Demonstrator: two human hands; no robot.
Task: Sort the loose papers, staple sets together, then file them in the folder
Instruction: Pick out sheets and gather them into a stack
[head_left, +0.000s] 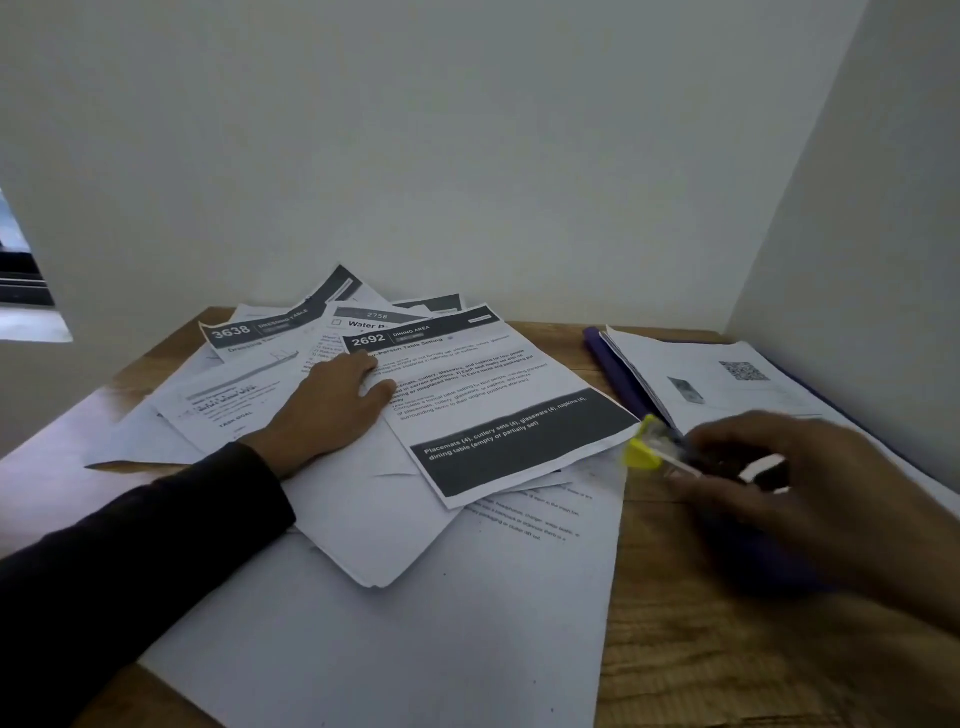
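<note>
Left hand (337, 400) lies flat, fingers spread, pressing the loose papers (467, 395) on the table (675, 623). Right hand (810, 488), blurred, pinches a yellow stapler (647, 447) beside the purple folder (618, 379).

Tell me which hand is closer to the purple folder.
Right. The right hand hovers over the purple folder with a yellow stapler; the left hand rests on papers further left.

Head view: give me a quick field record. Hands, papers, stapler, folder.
left hand: flat, pressing on the loose papers
right hand: grips the stapler, blurred
papers: overlapping, spread unsorted over the wooden table
top sheet: headed 2692
folder: purple, open at right, sheets lying in it
</note>
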